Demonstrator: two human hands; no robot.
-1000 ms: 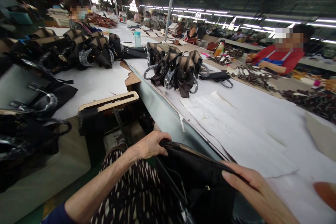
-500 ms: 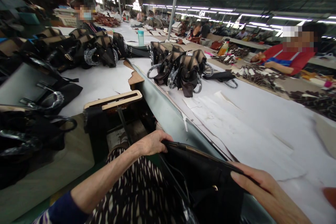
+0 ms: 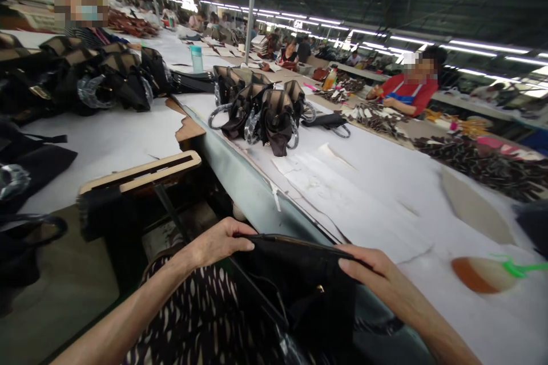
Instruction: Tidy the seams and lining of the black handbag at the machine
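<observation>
A black handbag [image 3: 299,279] with a small gold-coloured fitting hangs between my hands at the table's near edge. My left hand [image 3: 225,241] pinches the left end of its top rim, thumb in front. The right end of that rim is gripped by my right hand [image 3: 370,274], with the thumb on the near face and the fingers partly behind. A dark handle shows below my right wrist, and clear plastic wrapping hangs near the bag's lower part. The bottom of the bag is out of view.
Several black bags [image 3: 269,108] with wrapped handles stand on the white-covered table [image 3: 342,199]; more bags [image 3: 103,77] crowd the left side. At right lies a bottle of brown liquid [image 3: 483,275]. A wooden slotted frame [image 3: 141,171] is at left. A co-worker in red [image 3: 415,91] sits across.
The view has swung to the right, so the scene sits further left and the brown-liquid bottle has come into sight. Both hands keep their hold on the handbag's rim.
</observation>
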